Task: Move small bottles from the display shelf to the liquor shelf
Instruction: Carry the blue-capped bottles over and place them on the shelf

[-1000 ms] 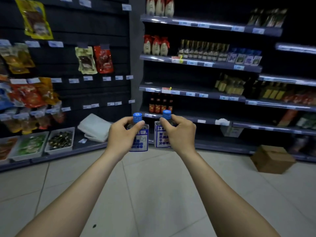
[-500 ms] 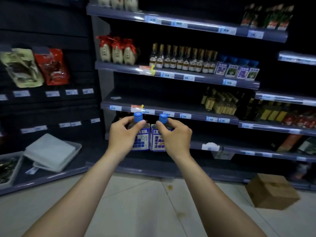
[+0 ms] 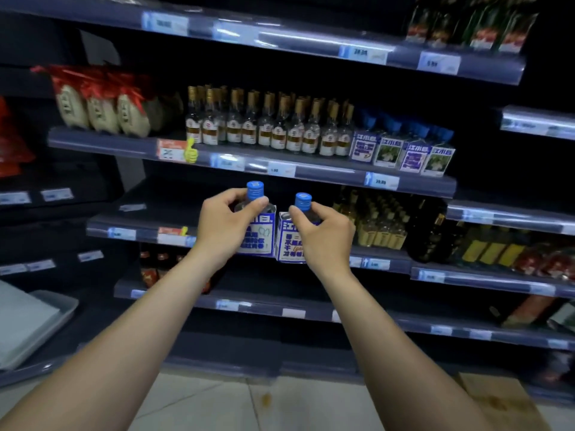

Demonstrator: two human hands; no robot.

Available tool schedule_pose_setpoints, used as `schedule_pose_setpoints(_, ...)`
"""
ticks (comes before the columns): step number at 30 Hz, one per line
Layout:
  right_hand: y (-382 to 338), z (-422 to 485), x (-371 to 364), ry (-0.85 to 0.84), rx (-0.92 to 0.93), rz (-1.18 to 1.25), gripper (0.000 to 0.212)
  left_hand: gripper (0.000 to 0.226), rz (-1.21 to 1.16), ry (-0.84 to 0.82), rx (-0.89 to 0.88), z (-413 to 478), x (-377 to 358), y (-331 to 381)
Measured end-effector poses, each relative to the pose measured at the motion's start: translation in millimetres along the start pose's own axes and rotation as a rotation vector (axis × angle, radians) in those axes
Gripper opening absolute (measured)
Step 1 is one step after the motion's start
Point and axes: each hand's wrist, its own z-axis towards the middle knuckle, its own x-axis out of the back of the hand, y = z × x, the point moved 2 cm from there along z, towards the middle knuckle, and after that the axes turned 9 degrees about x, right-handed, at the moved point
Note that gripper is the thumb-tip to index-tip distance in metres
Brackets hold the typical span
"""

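Two small clear bottles with blue caps and blue-and-white labels are held upright side by side in front of the liquor shelf (image 3: pixel 249 164). My left hand (image 3: pixel 224 228) grips the left bottle (image 3: pixel 259 231) around its neck and shoulder. My right hand (image 3: pixel 323 234) grips the right bottle (image 3: pixel 287 241) just below its cap. The same kind of small blue-capped bottles (image 3: pixel 401 150) stand at the right end of the shelf above my hands, next to a row of gold-capped bottles (image 3: pixel 270 126).
Pale jars with red wraps (image 3: pixel 99 107) stand on the left of that shelf. Yellow-labelled bottles (image 3: pixel 376 225) fill the shelf behind my right hand. A grey tray with a white sheet (image 3: pixel 28 325) lies low left. A cardboard box (image 3: pixel 497 402) sits on the floor at right.
I have come much closer to the liquor shelf, which now fills the view. Both hands, each holding its bottle, have risen toward the middle shelves.
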Motion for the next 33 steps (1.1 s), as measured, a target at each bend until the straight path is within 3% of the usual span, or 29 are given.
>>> schedule_pose_setpoints(7, 89.2, 107.5, 42.6, 0.024, 0.010, -0.045, 0.020, 0.003, -0.022, -0.021, -0.041, 81.4, -123.6, 18.6)
schedule_pose_setpoints(18, 166.1, 254.6, 54.0, 0.114, 0.042, -0.087, 0.021, 0.026, -0.035, -0.099, -0.144, 228.8, -239.7, 40.7)
schedule_pose_setpoints(22, 181.8, 300.7, 64.1, 0.189, 0.036, -0.080, 0.023, 0.020, -0.045, -0.135, -0.212, 270.4, -275.6, 59.4)
schedule_pose_setpoints(28, 211.9, 324.1, 75.6, 0.263, -0.019, -0.152, 0.035, 0.015, -0.036, -0.209, -0.234, 293.9, -319.0, 57.2)
schedule_pose_setpoints(33, 235.7, 317.8, 75.6, 0.206, -0.052, -0.199, 0.032, 0.022, -0.020, -0.241, -0.171, 294.7, -336.6, 34.7)
